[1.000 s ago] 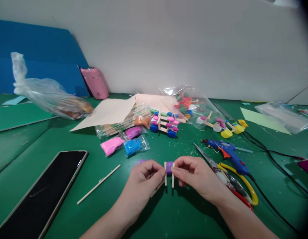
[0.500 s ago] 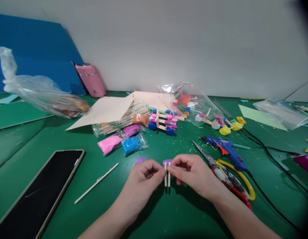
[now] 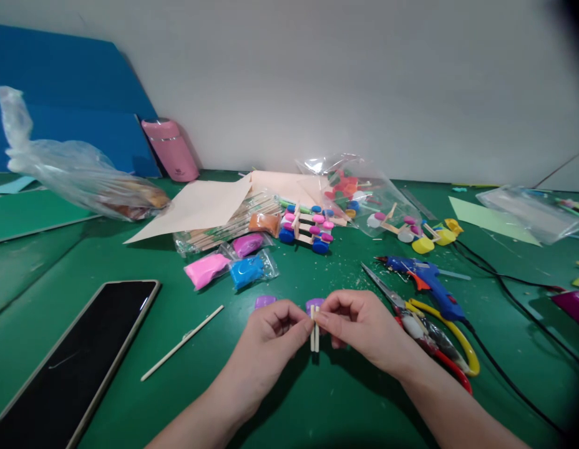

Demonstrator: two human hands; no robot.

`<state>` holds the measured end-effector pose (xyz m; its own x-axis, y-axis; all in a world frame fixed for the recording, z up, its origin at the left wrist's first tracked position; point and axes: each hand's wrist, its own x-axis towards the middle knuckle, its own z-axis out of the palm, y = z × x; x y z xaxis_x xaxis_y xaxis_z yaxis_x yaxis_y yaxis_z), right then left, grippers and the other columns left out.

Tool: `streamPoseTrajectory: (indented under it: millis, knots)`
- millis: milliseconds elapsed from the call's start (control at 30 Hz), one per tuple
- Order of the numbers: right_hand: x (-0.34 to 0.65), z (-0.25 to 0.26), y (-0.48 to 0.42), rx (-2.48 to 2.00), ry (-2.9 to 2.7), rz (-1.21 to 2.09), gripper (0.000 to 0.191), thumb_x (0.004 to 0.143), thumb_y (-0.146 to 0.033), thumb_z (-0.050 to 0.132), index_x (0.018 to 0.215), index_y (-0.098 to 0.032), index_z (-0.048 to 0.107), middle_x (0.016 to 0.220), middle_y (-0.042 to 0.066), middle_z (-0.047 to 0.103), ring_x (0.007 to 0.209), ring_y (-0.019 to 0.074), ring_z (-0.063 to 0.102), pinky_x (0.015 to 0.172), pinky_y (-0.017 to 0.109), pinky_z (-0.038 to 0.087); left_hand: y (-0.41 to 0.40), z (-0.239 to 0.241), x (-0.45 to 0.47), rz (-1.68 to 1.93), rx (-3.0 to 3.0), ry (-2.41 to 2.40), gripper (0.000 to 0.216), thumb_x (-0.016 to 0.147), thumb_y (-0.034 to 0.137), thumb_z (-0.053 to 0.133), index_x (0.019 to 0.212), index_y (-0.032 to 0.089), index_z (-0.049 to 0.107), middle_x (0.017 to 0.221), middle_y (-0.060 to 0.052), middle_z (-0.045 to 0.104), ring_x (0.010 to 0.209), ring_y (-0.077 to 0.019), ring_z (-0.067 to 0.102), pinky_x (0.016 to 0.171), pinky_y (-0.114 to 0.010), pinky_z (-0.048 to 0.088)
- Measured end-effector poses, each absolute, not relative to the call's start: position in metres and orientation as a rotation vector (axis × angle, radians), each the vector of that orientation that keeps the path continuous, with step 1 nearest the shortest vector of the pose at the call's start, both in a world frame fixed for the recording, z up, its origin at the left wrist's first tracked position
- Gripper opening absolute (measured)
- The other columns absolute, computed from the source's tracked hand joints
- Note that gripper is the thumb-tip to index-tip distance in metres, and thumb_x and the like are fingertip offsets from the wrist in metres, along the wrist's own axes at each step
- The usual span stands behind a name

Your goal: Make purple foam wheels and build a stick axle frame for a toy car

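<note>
My left hand [image 3: 275, 337] pinches a short wooden stick [image 3: 312, 337] between thumb and fingers. A second short wooden stick [image 3: 317, 340] is pinched in my right hand [image 3: 359, 321]. Both sticks stand upright side by side, almost touching along their length. Just behind the fingers lie two purple clay pieces, one left [image 3: 265, 302] and one right [image 3: 314, 304], each partly covered by a hand. A longer wooden stick [image 3: 181, 343] rests on the green table to the left of my left hand.
Scissors [image 3: 470, 355] with yellow and red handles and a blue glue gun [image 3: 427, 277] lie at right, its black cord trailing. A phone [image 3: 74, 362] lies at left. Behind are bagged clay packets [image 3: 247, 270], a stick-and-clay model [image 3: 306, 231], papers [image 3: 200, 202] and a pink flask [image 3: 171, 153].
The gap between the two short sticks has narrowed, so they now stand nearly together. Both hands stay in almost the same place.
</note>
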<state>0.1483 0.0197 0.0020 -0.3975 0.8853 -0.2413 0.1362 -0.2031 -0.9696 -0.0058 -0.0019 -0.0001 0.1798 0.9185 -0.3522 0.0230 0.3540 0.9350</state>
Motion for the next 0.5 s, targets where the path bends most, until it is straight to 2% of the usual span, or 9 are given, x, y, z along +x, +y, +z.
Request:
streamPoseTrajectory:
  millis: [500]
  knots:
    - [0.1485,0.0012,0.0183,-1.222,-1.488,1.627,0.015,0.074,-0.027,0.06,0.067,-0.014,0.056,0.058,-0.004,0.053,0.045,0.0048,0.047,0.043,0.016,0.037,-0.0017,-0.0008,-0.0053,0.833,0.979,1.195,0.018,0.07,0.027,0.06,0.058,0.014,0.053,0.048,0.006,0.046,0.046,-0.0065,0.034,0.044,-0.019,0.026]
